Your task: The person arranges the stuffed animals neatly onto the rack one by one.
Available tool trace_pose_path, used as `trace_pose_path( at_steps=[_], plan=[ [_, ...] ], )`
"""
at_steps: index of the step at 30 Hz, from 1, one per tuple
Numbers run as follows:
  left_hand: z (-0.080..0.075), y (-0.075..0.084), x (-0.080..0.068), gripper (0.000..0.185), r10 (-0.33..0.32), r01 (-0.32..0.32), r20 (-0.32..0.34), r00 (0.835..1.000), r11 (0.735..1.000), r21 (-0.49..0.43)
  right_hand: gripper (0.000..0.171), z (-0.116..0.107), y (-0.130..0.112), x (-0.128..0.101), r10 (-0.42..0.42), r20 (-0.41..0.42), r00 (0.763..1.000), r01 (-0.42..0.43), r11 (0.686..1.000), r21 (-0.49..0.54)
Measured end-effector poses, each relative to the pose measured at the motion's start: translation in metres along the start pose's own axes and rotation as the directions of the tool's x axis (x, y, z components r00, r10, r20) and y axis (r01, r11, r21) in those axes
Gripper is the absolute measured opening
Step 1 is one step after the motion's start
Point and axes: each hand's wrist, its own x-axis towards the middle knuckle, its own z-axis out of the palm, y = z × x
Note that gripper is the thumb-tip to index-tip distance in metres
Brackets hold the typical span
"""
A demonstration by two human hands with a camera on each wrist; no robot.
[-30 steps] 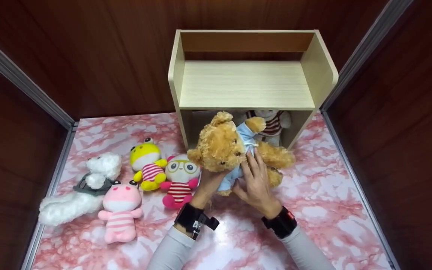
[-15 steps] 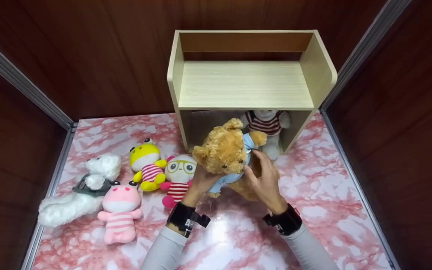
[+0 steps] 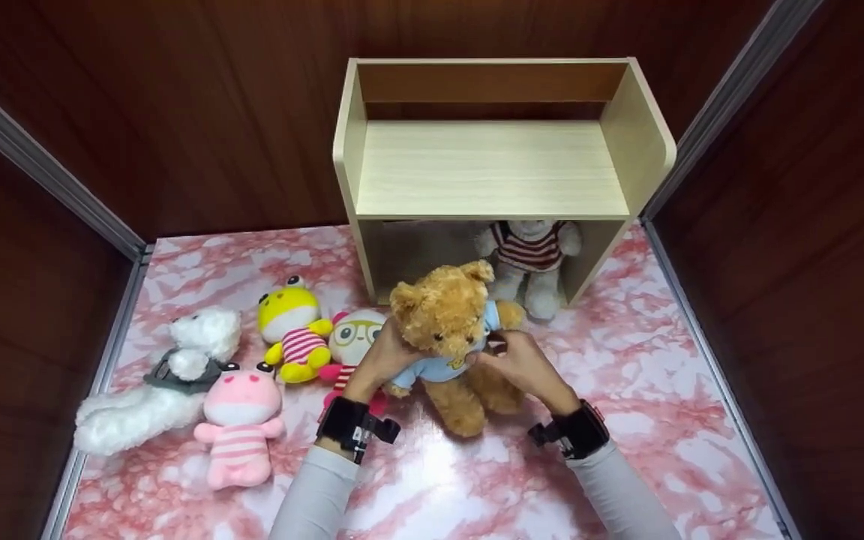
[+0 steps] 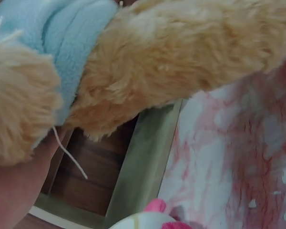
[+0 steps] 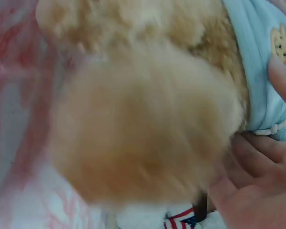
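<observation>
A brown teddy bear (image 3: 443,311) in a light blue shirt is held upright between both hands, in front of the shelf unit's lower compartment. My left hand (image 3: 383,356) grips its side behind the head and arm, the fingertips hidden by the bear. With the thumb on the shirt front and the fingers curled behind, my right hand (image 3: 526,364) holds its other side. The right wrist view shows that thumb beside a yellow emblem (image 5: 282,45) on the shirt. In the left wrist view, a furry leg (image 4: 181,57) and the blue shirt (image 4: 81,43) fill the upper part.
A pale wooden shelf unit (image 3: 492,169) stands at the back. A white plush toy in a striped shirt (image 3: 528,251) sits in its lower right. Left lie a yellow frog plush (image 3: 293,315), a panda plush with glasses (image 3: 353,337), a pink frog plush (image 3: 241,427) and a white plush (image 3: 211,334).
Both hands have turned the teddy bear from sideways to upright and drawn it down, nearer the person. The striped-shirt plush in the shelf now shows more fully.
</observation>
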Motion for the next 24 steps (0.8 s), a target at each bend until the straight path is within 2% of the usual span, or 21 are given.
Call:
trace_pose_path(
  at_steps=[4,7,9,13,18,21,24],
  plan=[
    [-0.006,-0.019,0.007,0.084,-0.006,0.005,0.084,0.996,1.0,0.007,0.045,0.003,0.003,0.0,0.043,0.096,0.994,-0.05,0.996,0.068],
    [-0.009,-0.033,0.011,0.085,-0.039,0.037,0.092,0.995,0.999,0.024,0.044,0.008,0.013,0.002,0.087,0.09,0.992,-0.091,0.995,0.041],
    [-0.01,-0.034,0.012,0.082,-0.063,0.06,0.079,0.995,0.998,0.033,0.044,0.011,0.012,0.004,0.085,0.071,0.994,-0.088,0.995,0.046],
    [-0.013,-0.033,0.017,0.076,-0.091,0.088,0.023,0.996,0.991,0.103,0.02,0.018,0.008,0.01,0.117,0.034,0.993,-0.119,0.991,0.061],
    [-0.012,-0.032,0.021,0.083,-0.064,0.087,-0.111,0.992,0.973,0.213,0.021,0.024,0.017,0.021,0.185,-0.025,0.982,-0.181,0.976,0.121],
    [-0.012,-0.035,0.019,0.093,-0.07,0.129,-0.222,0.973,0.956,0.264,0.024,0.025,0.025,0.031,0.196,-0.08,0.977,-0.179,0.966,0.186],
    [-0.012,-0.04,0.017,0.091,-0.074,0.151,-0.296,0.952,0.957,0.247,0.029,0.025,0.029,0.042,0.232,-0.136,0.963,-0.193,0.949,0.249]
  ],
)
